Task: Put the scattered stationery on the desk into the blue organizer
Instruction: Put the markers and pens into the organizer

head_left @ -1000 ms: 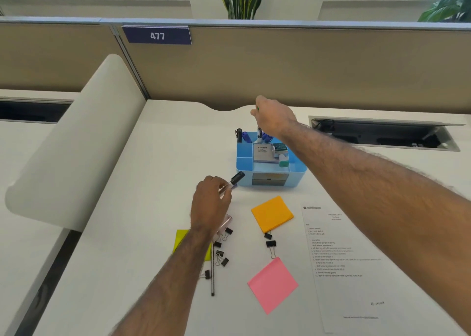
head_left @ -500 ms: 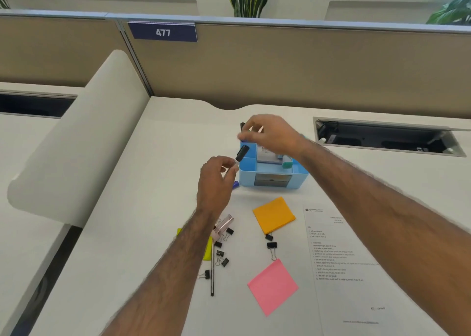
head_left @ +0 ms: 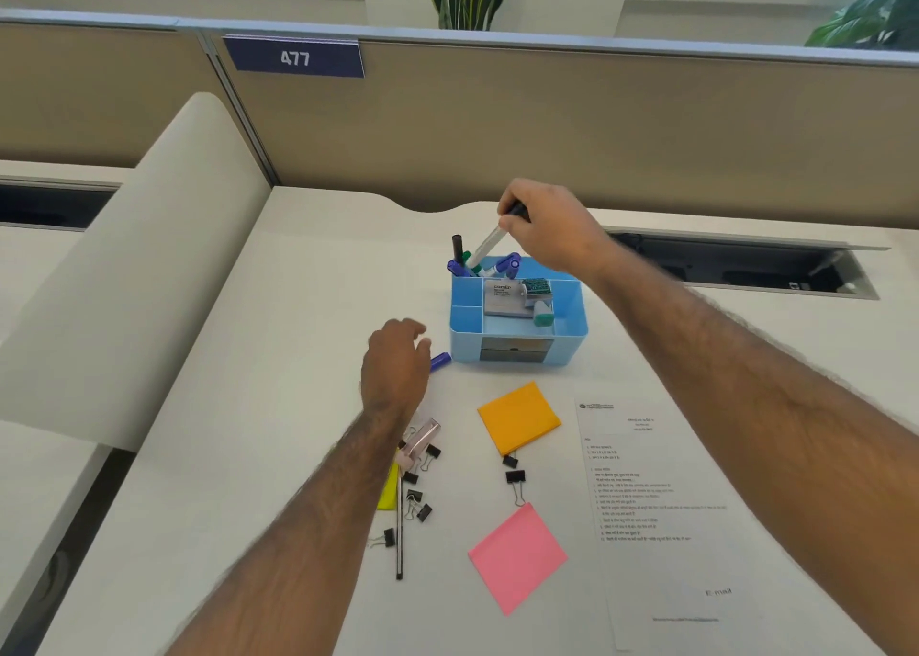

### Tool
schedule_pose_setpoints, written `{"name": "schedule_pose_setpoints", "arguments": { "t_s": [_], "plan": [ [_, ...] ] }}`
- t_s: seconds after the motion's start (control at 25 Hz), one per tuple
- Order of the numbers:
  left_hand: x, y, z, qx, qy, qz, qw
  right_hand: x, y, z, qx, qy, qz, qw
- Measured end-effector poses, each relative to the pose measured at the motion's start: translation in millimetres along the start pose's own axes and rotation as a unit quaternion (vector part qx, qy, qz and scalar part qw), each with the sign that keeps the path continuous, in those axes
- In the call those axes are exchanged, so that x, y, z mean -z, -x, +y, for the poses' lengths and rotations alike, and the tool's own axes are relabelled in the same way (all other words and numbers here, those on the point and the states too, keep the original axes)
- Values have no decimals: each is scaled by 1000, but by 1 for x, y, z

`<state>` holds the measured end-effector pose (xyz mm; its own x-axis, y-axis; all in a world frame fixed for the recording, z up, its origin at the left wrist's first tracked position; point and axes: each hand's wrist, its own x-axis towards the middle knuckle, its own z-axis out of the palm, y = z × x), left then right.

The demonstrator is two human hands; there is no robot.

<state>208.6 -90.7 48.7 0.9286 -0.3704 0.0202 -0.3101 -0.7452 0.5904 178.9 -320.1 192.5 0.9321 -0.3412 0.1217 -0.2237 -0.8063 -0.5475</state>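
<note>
Marker [head_left: 490, 243]: pinched near its black cap by the right hand [head_left: 552, 230], slanting down from the grip to the rear slot of the organizer [head_left: 572, 331].
Right grip: fingers closed round the marker.
Left hand [head_left: 395, 369]: loosely curled, holding nothing, just beside a blue pen [head_left: 440, 361] on the desk [head_left: 298, 406].
Risk one: the slanted lower end may jam against the crowded pens [head_left: 505, 263] below the grip, or catch the rim and fall outside.
Risk two: the left fingers could nudge the blue pen into rolling away.

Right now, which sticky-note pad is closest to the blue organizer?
The orange pad, just in front of the blue organizer. The pink pad and the yellow pad lie nearer the camera.
</note>
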Motion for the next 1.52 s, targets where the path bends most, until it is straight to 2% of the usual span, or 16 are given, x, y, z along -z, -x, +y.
{"name": "schedule_pose_setpoints", "arguments": {
  "t_s": [0.08, 0.2, 0.32, 0.44, 0.56, 0.64, 0.72, 0.76, 0.84, 0.92, 0.96, 1.12, 1.24, 1.32, 1.44, 1.52],
  "plan": [
    [-14, 1, -13, -5, -104, -74, 992, -5, -8, 5, -3, 103, -6, 995],
    [-26, -4, -16, -44, -213, -127, 968, -17, -16, 7, 5, 216, -57, 975],
    [-31, -7, -17, -57, -273, -130, 952, -30, -19, 8, -6, 252, -99, 963],
    [-33, -9, -19, -52, -274, -128, 952, -36, -15, 12, -24, 220, -67, 973],
    [-23, -4, -13, -15, -185, -109, 977, -33, -9, 18, -33, 212, -19, 976],
    [-10, 9, -6, 17, -78, -59, 995, -27, -3, 22, -43, 202, 3, 978],
    [6, 23, 2, 36, 51, 4, 998, -21, 6, 21, -45, 164, 24, 985],
    [14, 29, 7, 29, 100, 31, 994, -18, 11, 17, -39, 128, 13, 991],
    [31, 33, 24, 7, 165, 60, 984, -14, 25, 2, -14, 30, -69, 997],
    [47, 26, 45, -17, 207, 59, 976, -13, 40, -16, 15, -38, -157, 987],
    [53, 22, 56, -34, 220, 51, 974, -12, 44, -22, 28, -58, -168, 984],
    [66, 4, 96, -111, 224, 34, 968, 7, 46, -30, 40, -142, -70, 987],
    [69, -4, 119, -148, 225, 39, 962, 23, 38, -29, 63, -151, -19, 986],
    [68, -7, 121, -146, 223, 35, 963, 32, 31, -24, 63, -122, 31, 990],
    [60, 0, 95, -115, 135, -9, 984, 43, 17, -2, 16, -20, 120, 992],
    [49, 13, 65, -70, 91, -50, 992, 39, 13, 14, -15, 18, 133, 991]
  ]
}}
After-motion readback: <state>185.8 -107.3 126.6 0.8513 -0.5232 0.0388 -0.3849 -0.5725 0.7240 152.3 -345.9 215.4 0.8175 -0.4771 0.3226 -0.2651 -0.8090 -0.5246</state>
